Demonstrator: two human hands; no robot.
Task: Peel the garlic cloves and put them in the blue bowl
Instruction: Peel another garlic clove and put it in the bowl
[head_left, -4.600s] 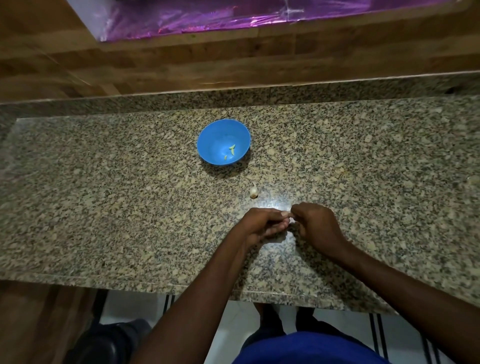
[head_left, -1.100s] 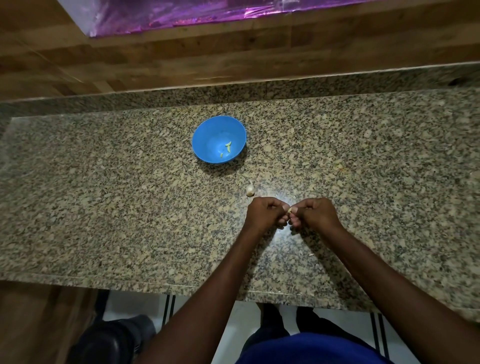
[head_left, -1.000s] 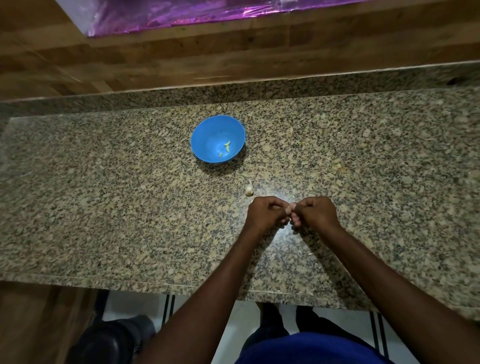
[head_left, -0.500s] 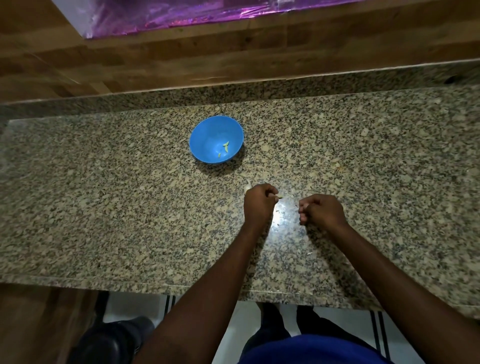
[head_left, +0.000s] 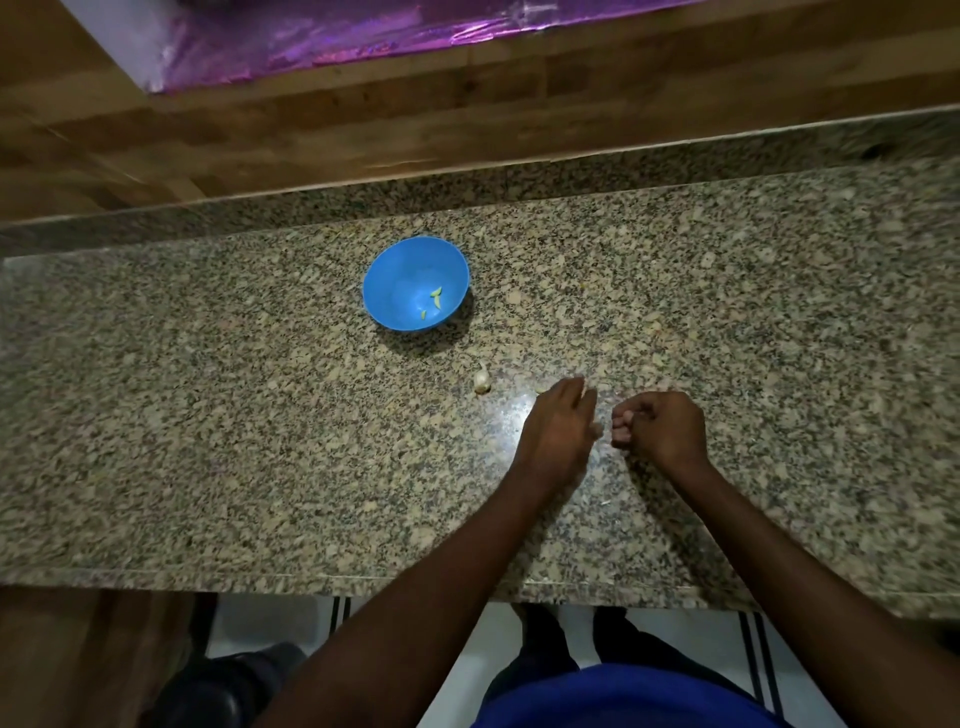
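We are parting our hands: left (head_left: 558, 431) opening flat over the counter (head_left: 208, 441), right (head_left: 660, 428) curling, contents hidden; next clove (head_left: 481, 382) is waiting.

blue bowl (head_left: 415, 283) on granite counter (head_left: 208, 415), unpeeled garlic clove (head_left: 481, 382) nearby, hands apart

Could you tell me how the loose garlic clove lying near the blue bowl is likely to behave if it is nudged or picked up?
The clove is tiny beside the hand, so it is probably very light and would skid on the glossy counter. Its rounded, tapered shape suggests it would wobble or pivot rather than roll straight. Its pale skin looks papery and may slip when pinched.
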